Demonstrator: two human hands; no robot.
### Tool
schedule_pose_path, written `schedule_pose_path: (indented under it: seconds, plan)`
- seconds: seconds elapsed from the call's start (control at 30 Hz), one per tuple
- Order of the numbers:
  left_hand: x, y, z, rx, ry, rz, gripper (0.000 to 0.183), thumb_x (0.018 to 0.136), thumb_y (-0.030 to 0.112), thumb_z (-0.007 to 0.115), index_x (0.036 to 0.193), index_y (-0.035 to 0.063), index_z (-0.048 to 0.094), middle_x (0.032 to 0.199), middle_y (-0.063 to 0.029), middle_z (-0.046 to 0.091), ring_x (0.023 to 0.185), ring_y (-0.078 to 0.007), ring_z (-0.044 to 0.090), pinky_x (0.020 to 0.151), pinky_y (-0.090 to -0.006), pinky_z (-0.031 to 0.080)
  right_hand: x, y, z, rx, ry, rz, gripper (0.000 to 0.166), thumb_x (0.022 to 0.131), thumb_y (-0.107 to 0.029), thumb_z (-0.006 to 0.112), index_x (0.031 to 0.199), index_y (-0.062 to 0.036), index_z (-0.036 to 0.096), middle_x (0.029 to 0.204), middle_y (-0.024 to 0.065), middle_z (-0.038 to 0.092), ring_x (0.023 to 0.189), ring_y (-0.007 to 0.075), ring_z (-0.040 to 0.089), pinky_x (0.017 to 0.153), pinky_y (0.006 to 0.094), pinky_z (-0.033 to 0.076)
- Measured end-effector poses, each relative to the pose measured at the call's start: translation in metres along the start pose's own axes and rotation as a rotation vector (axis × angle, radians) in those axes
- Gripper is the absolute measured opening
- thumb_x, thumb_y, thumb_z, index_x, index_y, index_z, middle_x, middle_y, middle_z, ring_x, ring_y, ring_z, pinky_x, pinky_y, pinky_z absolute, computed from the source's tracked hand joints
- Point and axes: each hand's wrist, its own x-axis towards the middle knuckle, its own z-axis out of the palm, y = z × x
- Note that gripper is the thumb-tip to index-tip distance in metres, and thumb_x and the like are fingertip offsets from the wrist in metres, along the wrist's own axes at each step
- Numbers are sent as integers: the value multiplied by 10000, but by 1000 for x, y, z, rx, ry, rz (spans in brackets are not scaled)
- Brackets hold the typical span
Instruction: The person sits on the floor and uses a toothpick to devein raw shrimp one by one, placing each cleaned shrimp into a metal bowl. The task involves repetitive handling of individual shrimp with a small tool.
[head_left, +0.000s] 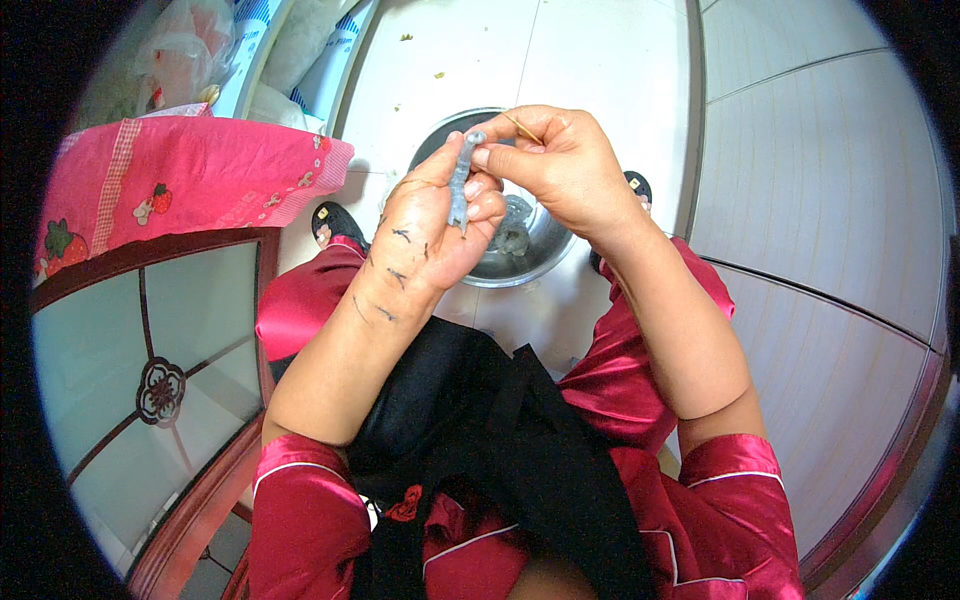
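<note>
A grey peeled shrimp lies lengthwise along the fingers of my left hand, which holds it palm up. At the shrimp's upper end, the thumb and fingertips of my right hand touch or pinch it. A thin wooden toothpick sticks out between the fingers of my right hand. Below both hands a round metal bowl stands on the floor, with several more grey shrimp in it, partly hidden by my hands. Thin dark strands cling to my left palm and wrist.
Pale tiled floor with small brown scraps surrounds the bowl. Left are a pink strawberry-print cloth, a glass-panelled door with a dark red frame and shelves holding plastic bags. Light cabinet panels stand right. My slippered feet flank the bowl.
</note>
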Motion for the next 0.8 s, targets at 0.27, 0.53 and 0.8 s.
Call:
schedule_pose_path:
  seconds: [0.27,0.53,0.8]
  plan:
    - [4,2,-5,89,17,81,177,919,170,455,974,4,482,733,-37,480,583,-98,375,478,-211,315,1,-3,-6,-4,3,11,153,758,-61,618,866,47,611,747,81,645,558,103,576,515,199,453]
    - [6,2,-7,168,9,180,226,914,153,458,1052,-23,492,760,-76,457,569,-119,380,477,-233,321,0,-3,-10,344,-87,222,56,774,-77,601,798,-27,606,579,-18,486,413,27,330,374,174,234]
    - [7,5,-6,130,6,179,230,912,144,456,1065,-25,486,781,-84,449,580,-128,383,477,-239,319,0,-2,-8,378,-135,233,38,783,-63,578,772,-27,586,513,-46,404,410,33,288,374,182,231]
